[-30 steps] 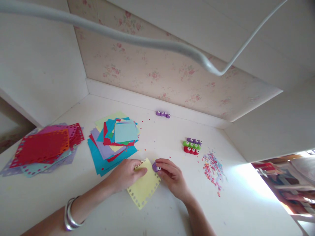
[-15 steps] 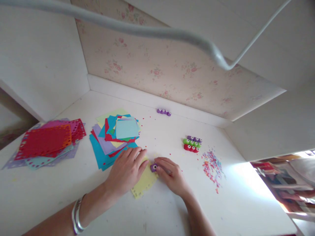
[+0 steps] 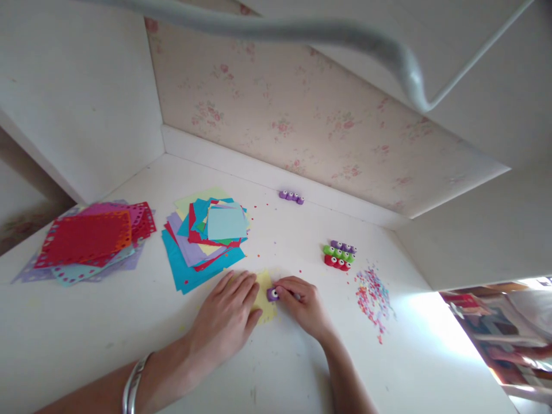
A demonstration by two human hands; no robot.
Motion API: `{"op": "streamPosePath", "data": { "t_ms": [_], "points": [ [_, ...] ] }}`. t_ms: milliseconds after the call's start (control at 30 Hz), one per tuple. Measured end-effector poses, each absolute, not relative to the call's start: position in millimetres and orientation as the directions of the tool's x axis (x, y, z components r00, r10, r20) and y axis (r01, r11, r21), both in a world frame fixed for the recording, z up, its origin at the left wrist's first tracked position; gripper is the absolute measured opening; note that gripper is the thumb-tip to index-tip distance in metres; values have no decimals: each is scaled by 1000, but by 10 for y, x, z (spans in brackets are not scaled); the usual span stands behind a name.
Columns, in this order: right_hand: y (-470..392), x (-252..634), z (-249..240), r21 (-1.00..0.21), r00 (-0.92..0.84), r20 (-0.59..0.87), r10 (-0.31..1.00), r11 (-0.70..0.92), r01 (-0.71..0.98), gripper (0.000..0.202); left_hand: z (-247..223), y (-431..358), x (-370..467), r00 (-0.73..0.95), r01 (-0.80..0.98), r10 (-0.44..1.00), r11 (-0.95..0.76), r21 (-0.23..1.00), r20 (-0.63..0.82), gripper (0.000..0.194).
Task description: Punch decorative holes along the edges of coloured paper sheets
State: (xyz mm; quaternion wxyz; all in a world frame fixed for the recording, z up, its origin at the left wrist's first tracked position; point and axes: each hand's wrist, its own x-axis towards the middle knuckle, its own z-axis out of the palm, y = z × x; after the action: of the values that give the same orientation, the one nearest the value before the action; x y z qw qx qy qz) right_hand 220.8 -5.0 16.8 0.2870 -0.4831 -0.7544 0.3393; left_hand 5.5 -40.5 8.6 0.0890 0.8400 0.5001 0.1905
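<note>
A pale yellow sheet lies on the white table, with small notches or holes along its edge. My left hand rests flat on its left part, fingers spread, covering much of it. At the sheet's right edge is a purple punch with a white eye-like button. My right hand grips this punch between thumb and fingers. The sheet's edge inside the punch is hidden.
Stacked coloured paper lies behind my left hand; hole-edged sheets lie far left. Purple, green and red punches stand right, beside scattered confetti. More purple punches stand near the back wall. A pale cable-like bar crosses overhead.
The yellow sheet has turned, and its lower corner no longer sticks out toward me. My left hand now lies flatter over it. My right hand still holds the purple punch. The view has shifted slightly.
</note>
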Motion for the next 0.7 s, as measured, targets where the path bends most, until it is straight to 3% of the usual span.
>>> {"op": "streamPosePath", "data": {
  "t_ms": [700],
  "points": [
    [-106,2220,202,-800,-396,78,915,294,522,20,-1,-399,61,433,793,855,-511,331,284,37]
  ]
}}
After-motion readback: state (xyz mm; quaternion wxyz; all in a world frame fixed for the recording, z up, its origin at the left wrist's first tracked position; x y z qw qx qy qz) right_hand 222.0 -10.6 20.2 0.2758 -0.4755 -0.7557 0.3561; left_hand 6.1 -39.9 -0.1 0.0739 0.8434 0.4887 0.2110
